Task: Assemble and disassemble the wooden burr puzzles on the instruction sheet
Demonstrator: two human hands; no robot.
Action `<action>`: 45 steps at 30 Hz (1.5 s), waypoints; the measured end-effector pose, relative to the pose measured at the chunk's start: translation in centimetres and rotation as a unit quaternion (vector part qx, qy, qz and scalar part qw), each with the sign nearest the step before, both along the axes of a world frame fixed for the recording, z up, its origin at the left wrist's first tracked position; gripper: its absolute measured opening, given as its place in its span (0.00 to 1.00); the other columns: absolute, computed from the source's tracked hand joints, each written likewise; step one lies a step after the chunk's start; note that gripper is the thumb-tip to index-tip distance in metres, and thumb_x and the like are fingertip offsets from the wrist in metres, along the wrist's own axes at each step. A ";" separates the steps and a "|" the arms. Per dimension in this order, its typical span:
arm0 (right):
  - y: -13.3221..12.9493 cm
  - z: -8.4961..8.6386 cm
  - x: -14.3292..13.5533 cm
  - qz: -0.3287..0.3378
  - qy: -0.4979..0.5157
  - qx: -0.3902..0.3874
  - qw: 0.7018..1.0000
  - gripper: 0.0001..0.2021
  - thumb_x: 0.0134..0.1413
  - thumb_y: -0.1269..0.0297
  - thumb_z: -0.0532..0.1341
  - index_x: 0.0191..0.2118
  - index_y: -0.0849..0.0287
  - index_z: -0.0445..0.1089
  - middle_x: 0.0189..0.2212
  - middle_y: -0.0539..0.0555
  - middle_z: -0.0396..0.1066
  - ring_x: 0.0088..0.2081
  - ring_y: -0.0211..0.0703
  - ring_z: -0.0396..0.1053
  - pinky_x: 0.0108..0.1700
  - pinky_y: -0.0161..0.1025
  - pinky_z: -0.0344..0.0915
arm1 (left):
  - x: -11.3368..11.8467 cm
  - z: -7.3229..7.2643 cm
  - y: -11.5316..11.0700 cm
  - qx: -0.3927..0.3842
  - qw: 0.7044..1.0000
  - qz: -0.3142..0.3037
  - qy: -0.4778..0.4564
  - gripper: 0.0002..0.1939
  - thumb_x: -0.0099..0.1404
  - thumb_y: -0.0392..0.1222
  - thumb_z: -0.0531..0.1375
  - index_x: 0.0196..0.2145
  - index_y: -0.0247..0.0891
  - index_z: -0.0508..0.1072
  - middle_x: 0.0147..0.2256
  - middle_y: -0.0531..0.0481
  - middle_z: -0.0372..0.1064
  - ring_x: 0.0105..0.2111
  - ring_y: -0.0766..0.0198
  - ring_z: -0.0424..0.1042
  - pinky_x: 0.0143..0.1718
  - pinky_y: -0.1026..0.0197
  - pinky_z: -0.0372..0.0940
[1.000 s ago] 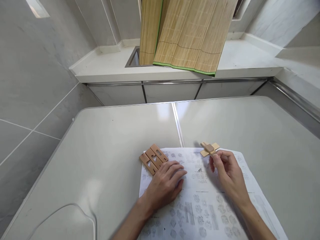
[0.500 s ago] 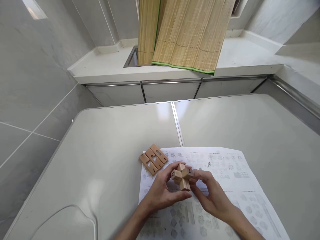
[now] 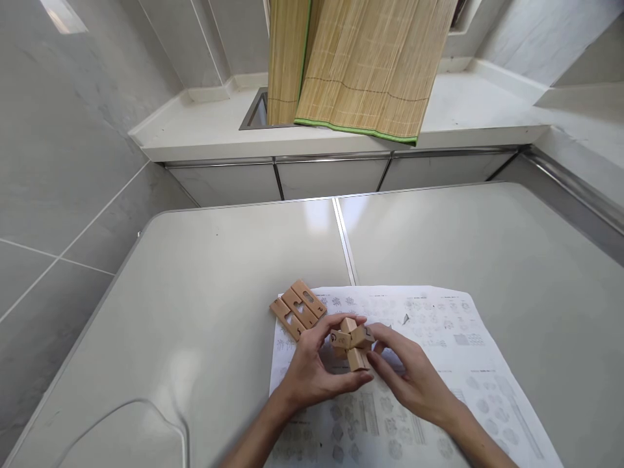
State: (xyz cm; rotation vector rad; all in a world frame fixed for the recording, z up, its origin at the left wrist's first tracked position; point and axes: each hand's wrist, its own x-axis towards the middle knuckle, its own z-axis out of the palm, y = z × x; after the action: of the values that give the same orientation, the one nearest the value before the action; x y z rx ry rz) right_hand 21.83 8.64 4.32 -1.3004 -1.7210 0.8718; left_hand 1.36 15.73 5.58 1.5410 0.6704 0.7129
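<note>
A wooden interlocking burr puzzle point(image 3: 351, 342) with dark numbers on its block ends is held above the paper sheet. My left hand point(image 3: 312, 367) clasps it from the left, fingers behind and thumb along its near lower end. From the right, my right hand point(image 3: 414, 374) pinches the block end marked with a number, thumb below and index finger above. Some of the blocks are hidden by my fingers. Left of the hands, three flat notched wooden pieces point(image 3: 299, 310) with numbers lie side by side, partly over the paper's upper left corner.
The large printed paper sheet point(image 3: 439, 338) carries faint diagrams. Under it is a pale table point(image 3: 234, 260) with a metal seam point(image 3: 342, 234). A white cable point(image 3: 146, 401) lies at lower left. Behind the table, a bamboo mat point(image 3: 365, 71) hangs over a counter with a sink point(image 3: 256, 110).
The puzzle has turned slightly in my hands, and its left and right blocks sit at a different tilt. My right hand has shifted slightly; the flat pieces have stayed put.
</note>
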 end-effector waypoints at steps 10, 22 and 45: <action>0.0 -0.5 0.2 -0.062 0.044 -0.023 0.997 0.12 0.73 0.65 0.59 0.58 0.46 0.68 0.46 0.54 0.76 0.37 0.45 0.74 0.39 0.42 0.76 | 0.6 0.0 -0.1 -0.021 1.000 -0.007 0.009 0.32 0.59 0.44 0.76 0.58 0.42 0.71 0.53 0.43 0.78 0.52 0.50 0.78 0.55 0.52 0.72; -0.4 -1.2 0.0 -0.037 0.043 0.025 0.998 0.34 0.62 0.72 0.64 0.69 0.43 0.56 0.57 0.60 0.66 0.42 0.47 0.73 0.35 0.42 0.76 | 0.6 -0.2 -0.1 -0.028 0.998 0.006 0.048 0.30 0.61 0.51 0.73 0.56 0.40 0.70 0.48 0.44 0.77 0.46 0.51 0.77 0.48 0.54 0.71; 0.0 -1.6 -0.1 -0.114 -0.072 0.043 0.990 0.33 0.63 0.66 0.66 0.70 0.47 0.56 0.57 0.60 0.72 0.54 0.59 0.75 0.51 0.56 0.78 | 0.4 -0.2 0.1 -0.074 0.995 0.065 -0.017 0.32 0.64 0.60 0.71 0.57 0.42 0.66 0.57 0.38 0.74 0.57 0.47 0.75 0.60 0.47 0.69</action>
State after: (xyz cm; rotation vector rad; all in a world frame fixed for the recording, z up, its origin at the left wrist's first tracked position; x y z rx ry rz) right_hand 21.69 8.68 2.77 -1.4983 -1.6590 0.5782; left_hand 1.71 15.85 5.39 1.3565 0.7851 0.7679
